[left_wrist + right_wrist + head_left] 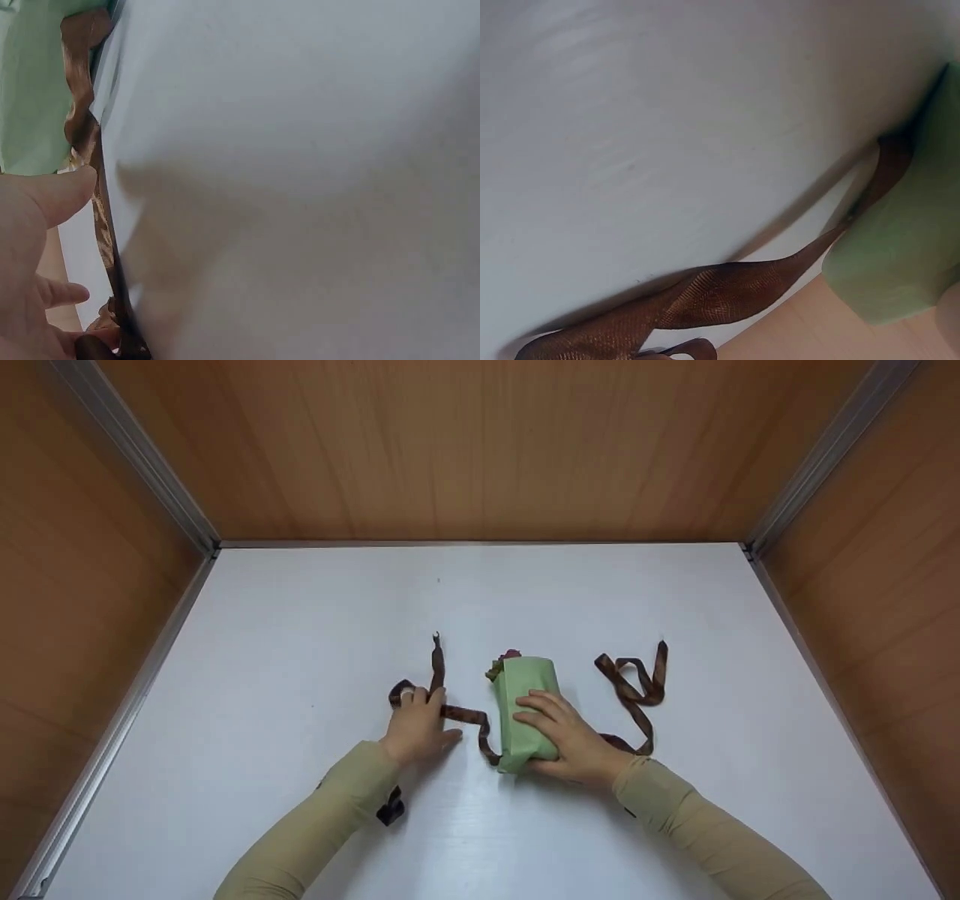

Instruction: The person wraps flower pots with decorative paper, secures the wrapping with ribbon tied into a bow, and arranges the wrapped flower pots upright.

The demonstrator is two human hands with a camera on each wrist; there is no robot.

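A small flower bouquet in pale green wrapping (525,727) lies on the white table, its reddish flowers (511,654) showing at the far end. My right hand (574,742) holds the wrapping, fingers curved across its top and thumb at the near end. A brown ribbon (465,714) passes under the bouquet and trails out to both sides. Over its left part is my left hand (420,727), fingertips touching the ribbon and thumb held apart. The left wrist view shows that thumb (67,195) straight beside the ribbon (79,75). The green wrapping (900,247) partly hides the ribbon in the right wrist view.
The ribbon's right part (637,697) lies in loose loops right of the bouquet. Wooden panels (480,450) wall the table at the back and both sides, with metal strips (142,457) in the corners. A dark object (391,808) shows under the left wrist.
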